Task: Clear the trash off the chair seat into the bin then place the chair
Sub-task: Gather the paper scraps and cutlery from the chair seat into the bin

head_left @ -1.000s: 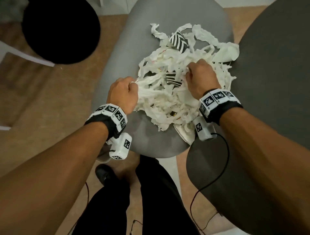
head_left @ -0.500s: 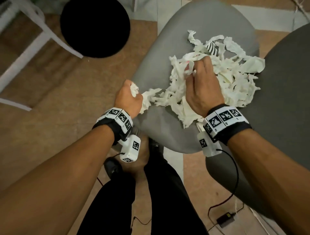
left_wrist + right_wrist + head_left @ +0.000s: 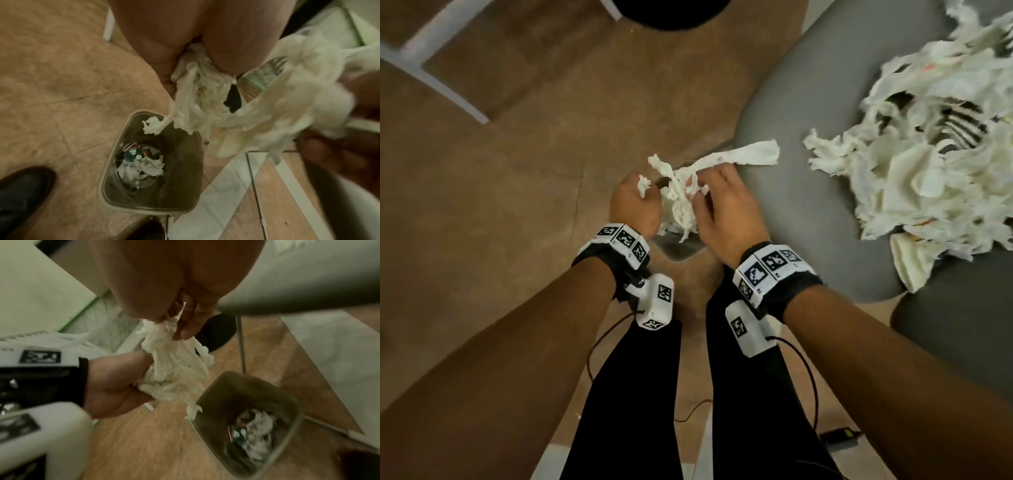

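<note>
Both hands hold one bunch of torn white paper strips [image 3: 681, 192] off the left edge of the grey chair seat [image 3: 808, 144]. My left hand [image 3: 635, 202] grips its left side and my right hand [image 3: 719, 202] pinches its right side, with a long strip sticking out to the right. The bunch [image 3: 216, 100] hangs above the open grey bin [image 3: 115, 164] on the floor, which holds crumpled paper and a wrapper. From the right wrist, the bunch [image 3: 176, 369] hangs left of the bin [image 3: 292, 415]. A large pile of shredded paper [image 3: 928, 164] lies on the seat.
A second dark grey seat [image 3: 962, 335] stands at the lower right. A round black stool top [image 3: 671, 13] and white furniture legs [image 3: 434, 68] are at the top left. My black trousers [image 3: 640, 394] and a shoe [image 3: 22, 194] are near the bin. A cable [image 3: 804, 370] trails down.
Both hands have pulled a bunch of paper off the seat's pile and carried it left and down, off the seat edge to above the bin. The head view has swung left.
</note>
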### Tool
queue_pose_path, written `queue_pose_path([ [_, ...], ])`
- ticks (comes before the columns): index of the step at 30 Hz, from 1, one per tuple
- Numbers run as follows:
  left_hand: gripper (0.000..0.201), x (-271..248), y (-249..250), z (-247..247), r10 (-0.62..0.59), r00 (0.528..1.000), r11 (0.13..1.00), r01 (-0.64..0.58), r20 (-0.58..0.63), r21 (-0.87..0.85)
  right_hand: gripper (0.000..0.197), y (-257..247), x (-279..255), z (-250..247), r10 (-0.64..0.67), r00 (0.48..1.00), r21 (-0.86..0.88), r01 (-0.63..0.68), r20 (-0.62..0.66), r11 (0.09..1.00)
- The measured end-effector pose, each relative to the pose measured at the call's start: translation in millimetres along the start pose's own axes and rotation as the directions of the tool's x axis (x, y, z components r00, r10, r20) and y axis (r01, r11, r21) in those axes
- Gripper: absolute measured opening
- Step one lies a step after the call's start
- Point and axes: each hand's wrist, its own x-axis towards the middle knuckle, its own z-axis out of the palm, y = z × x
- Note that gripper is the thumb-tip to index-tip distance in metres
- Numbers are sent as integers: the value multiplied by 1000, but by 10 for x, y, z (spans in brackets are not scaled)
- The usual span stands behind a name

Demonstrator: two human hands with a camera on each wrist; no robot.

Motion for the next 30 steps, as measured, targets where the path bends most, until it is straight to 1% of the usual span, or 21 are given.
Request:
queue_pose_path([
  [2, 23, 87, -217, 129, -70, 997, 995, 72, 38, -64, 22, 139, -11, 302, 80, 996, -23, -79, 47, 997],
  [4, 30, 173, -396, 298, -151, 981, 983, 162, 120, -88, 28, 330, -12, 569, 191, 976, -35, -188, 103, 981],
  [6, 41, 245, -540, 455, -212, 952, 969, 234, 222, -76, 43, 516, -8, 752, 286, 938, 0, -292, 193, 956],
  [7, 50, 265, -609, 516, -236, 937, 964, 258, 257, -57, 50, 587, -8, 806, 324, 910, 1, -335, 258, 942],
  [8, 57, 272, -667, 557, -251, 927, 961, 273, 279, -44, 56, 640, -11, 834, 349, 881, -29, -359, 319, 933],
  [9, 59, 278, -722, 578, -266, 917, 957, 288, 297, -33, 59, 687, -13, 856, 363, 858, -72, -362, 365, 929],
  [10, 54, 282, -774, 582, -261, 915, 958, 285, 308, -37, 61, 724, -15, 869, 368, 843, -109, -354, 393, 929],
  [12, 44, 251, -799, 536, -242, 916, 963, 268, 319, -41, 62, 752, -29, 856, 369, 836, -129, -347, 406, 929],
  [14, 48, 238, -760, 442, -230, 923, 967, 253, 309, -36, 60, 724, -30, 800, 362, 842, -109, -349, 399, 931],
  [16, 45, 237, -666, 344, -204, 936, 975, 220, 286, -27, 53, 654, -31, 701, 353, 852, -92, -345, 386, 934],
  [19, 27, 249, -376, 213, -162, 954, 985, 173, 251, -20, 39, 497, 5, 468, 326, 863, -33, -341, 386, 940],
  [21, 19, 247, -61, 145, -100, 968, 995, 99, 229, 18, 34, 379, 61, 245, 301, 871, -19, -319, 389, 947],
  [24, 14, 243, 533, 135, 45, 975, 993, -69, 217, 100, 33, 235, 165, -194, 237, 907, 34, -265, 349, 964],
  [27, 16, 216, 1229, 274, 239, 947, 951, -272, 213, 146, 26, 204, 270, -735, 161, 947, 93, -193, 277, 977],
  [30, 19, 125, 1868, 583, 385, 896, 885, -427, 223, 187, 17, 381, 336, -1333, 187, 968, 115, -208, 169, 971],
])
